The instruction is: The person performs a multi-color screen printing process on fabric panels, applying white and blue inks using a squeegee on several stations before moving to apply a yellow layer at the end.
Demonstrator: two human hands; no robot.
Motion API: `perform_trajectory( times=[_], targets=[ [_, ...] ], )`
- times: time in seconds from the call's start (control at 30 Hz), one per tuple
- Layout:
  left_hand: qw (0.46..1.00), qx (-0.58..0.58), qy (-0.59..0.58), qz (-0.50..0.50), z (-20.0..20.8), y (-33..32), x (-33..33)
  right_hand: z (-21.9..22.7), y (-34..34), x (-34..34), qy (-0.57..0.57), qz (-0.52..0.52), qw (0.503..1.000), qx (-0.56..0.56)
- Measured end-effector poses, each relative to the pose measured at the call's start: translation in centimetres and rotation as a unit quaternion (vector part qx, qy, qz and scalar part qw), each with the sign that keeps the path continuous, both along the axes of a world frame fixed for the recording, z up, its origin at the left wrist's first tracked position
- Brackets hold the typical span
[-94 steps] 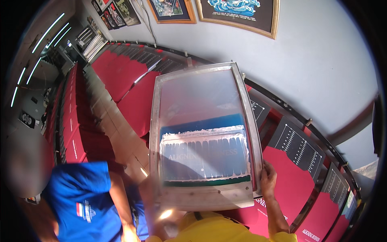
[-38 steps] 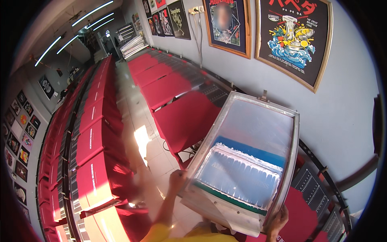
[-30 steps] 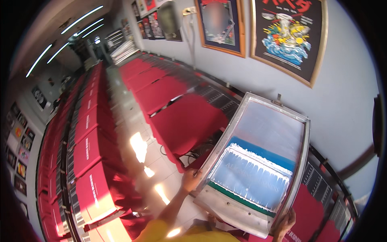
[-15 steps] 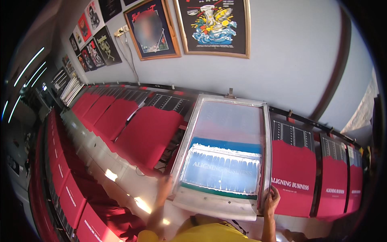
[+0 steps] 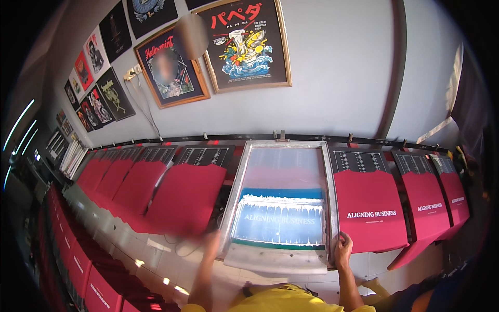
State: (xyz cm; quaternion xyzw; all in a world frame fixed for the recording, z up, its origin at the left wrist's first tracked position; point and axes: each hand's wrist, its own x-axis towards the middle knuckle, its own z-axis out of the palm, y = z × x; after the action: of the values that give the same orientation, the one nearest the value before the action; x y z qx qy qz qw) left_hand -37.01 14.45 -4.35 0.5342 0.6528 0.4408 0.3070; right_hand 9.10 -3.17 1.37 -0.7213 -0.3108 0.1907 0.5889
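A silkscreen frame [image 5: 331, 197] with a pale metal border lies over one printing board straight in front of me. On its mesh, white ink [image 5: 283, 199] edges a blue stencil area with lettering. My right hand [image 5: 343, 250] is closed on the frame's lower right side, fingers curled at the edge. At the opposite lower left side is my left hand [image 5: 211, 243], holding that edge; its fingers are blurred and partly hidden. Right of the frame, a red shirt [image 5: 370, 208] with white print is stretched on its board. A plain red shirt [image 5: 184, 195] lies left of it.
More boards with red shirts [image 5: 130, 182] run leftward, and printed ones [image 5: 430, 203] continue right. A dark rail [image 5: 218, 139] with clamps follows the wall. Another row of printed red shirts [image 5: 83, 270] stands at lower left. Framed posters [image 5: 249, 47] hang above. Someone's dark-clothed body [image 5: 442, 291] shows at lower right.
My view has turned, so the frame and boards appear straighter and the wall shifts left and down. Both hands stay at the frame's sides. More of the shirts on the right shows.
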Motion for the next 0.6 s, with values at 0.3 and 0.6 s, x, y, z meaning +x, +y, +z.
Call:
perform_trajectory(
  times=[0.3,0.6],
  targets=[
    [0.992,-0.097,-0.048,-0.057,4.2,1.9,-0.2,-1.0,1.5,-1.5,-0.052,-0.029,0.997,-0.04],
    [0.985,-0.142,-0.05,-0.087,2.3,3.1,-1.7,0.4,2.2,-1.6,-0.051,-0.04,0.996,-0.064]
  ],
)
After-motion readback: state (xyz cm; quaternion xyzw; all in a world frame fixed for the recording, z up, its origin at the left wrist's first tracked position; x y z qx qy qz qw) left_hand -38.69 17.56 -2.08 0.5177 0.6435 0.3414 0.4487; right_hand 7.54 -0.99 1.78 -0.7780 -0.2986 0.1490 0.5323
